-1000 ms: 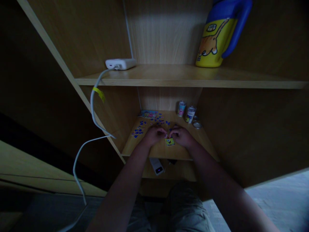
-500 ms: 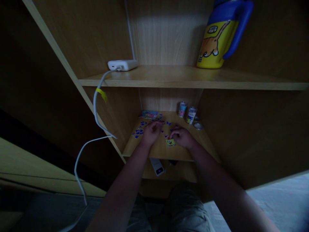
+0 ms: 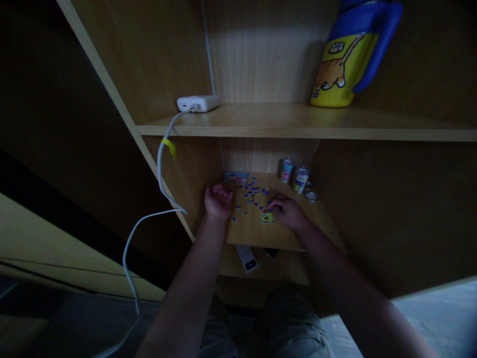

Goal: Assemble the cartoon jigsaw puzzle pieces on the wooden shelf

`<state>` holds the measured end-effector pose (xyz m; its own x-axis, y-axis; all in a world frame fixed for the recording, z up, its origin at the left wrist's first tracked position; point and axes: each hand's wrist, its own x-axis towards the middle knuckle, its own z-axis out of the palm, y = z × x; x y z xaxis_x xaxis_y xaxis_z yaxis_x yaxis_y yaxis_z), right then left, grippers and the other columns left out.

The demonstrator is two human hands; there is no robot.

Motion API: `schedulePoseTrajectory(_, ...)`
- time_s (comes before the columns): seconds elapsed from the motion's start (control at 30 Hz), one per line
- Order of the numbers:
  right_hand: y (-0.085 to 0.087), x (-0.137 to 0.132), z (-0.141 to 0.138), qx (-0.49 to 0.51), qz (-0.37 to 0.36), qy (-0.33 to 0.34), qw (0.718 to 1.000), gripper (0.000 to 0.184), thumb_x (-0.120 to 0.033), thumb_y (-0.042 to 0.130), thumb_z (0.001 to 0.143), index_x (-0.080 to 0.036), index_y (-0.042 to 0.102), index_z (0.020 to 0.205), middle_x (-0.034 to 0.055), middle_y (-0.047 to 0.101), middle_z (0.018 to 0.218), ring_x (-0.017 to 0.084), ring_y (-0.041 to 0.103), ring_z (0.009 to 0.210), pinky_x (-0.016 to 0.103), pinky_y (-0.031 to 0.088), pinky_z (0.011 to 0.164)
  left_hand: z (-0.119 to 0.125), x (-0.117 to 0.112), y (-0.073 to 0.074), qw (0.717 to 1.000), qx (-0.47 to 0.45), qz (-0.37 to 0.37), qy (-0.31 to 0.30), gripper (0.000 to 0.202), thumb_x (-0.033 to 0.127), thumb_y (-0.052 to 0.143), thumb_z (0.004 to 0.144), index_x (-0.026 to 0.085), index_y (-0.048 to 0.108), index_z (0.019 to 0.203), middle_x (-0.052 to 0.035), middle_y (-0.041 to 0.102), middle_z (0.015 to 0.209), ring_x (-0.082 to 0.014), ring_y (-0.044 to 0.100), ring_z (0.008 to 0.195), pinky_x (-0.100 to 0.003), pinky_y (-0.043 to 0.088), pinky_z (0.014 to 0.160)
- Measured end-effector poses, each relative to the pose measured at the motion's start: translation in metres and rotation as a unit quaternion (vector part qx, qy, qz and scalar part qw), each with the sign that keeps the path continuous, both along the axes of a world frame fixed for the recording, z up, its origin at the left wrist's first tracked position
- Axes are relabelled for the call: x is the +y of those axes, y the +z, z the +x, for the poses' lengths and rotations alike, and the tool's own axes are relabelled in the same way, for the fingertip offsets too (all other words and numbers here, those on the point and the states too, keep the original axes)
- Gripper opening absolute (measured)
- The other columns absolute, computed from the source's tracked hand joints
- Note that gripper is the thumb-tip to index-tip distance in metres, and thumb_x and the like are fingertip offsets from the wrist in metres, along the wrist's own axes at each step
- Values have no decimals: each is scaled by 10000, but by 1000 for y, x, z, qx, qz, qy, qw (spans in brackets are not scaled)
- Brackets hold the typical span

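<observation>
Small blue puzzle pieces [image 3: 251,191] lie scattered on a low wooden shelf [image 3: 261,233]. A small joined yellow section [image 3: 266,217] sits near the shelf's front. My left hand [image 3: 217,201] rests over the left part of the shelf with its fingers curled loosely; whether it holds a piece is not visible. My right hand [image 3: 286,211] lies with fingers bent down beside the yellow section, touching pieces next to it. A picture card [image 3: 236,176] lies at the back of the shelf.
Two small printed cans [image 3: 294,175] and round lids [image 3: 311,195] stand at the shelf's back right. On the upper shelf [image 3: 298,124] are a white power bank [image 3: 197,103] with a hanging white cable [image 3: 160,169] and a yellow-blue jug [image 3: 348,54]. A small device [image 3: 249,258] lies below.
My left hand has moved left, away from the yellow section, to the shelf's left side. My right hand stays by the yellow section. The view has shifted slightly.
</observation>
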<state>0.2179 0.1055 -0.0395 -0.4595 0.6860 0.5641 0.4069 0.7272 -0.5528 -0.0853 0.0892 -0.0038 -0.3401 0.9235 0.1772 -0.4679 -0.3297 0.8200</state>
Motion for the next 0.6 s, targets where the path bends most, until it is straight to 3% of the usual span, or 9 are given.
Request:
schedulePoseTrajectory(0.17,8,-9,-7,-47,64,-32,996,294,-36,604,958,-241,815,968,63,790,983,243,730,955,391,586,898,2,1,-1,996,-81,-31,12,560,737,567,997,250,592,721,9,538,604,-168,589,636,-345,562,793)
schedulePoseTrajectory(0.27,16,-25,-27,-121,129,-36,984,271,-89,707,954,-244,818,1146,103,806,1073,293,699,1041,460,561,1016,4,1,0,995,-91,-34,-1,549,737,580,978,256,548,715,18,506,596,-163,562,610,-343,571,780)
schedulePoseTrajectory(0.43,26,-46,-63,-192,173,46,965,658,-90,737,966,-333,687,1576,103,816,1205,307,673,1187,464,510,1110,7,0,1,994,-99,-6,-41,501,700,645,961,255,564,746,28,496,614,-149,520,579,-328,556,736)
schedulePoseTrajectory(0.6,29,-45,-70,-212,183,79,957,748,-75,741,976,-394,632,1643,70,834,1224,267,687,1174,429,506,1123,13,-3,4,993,-81,15,-83,534,718,627,1014,248,601,763,21,511,610,-156,524,576,-335,558,720)
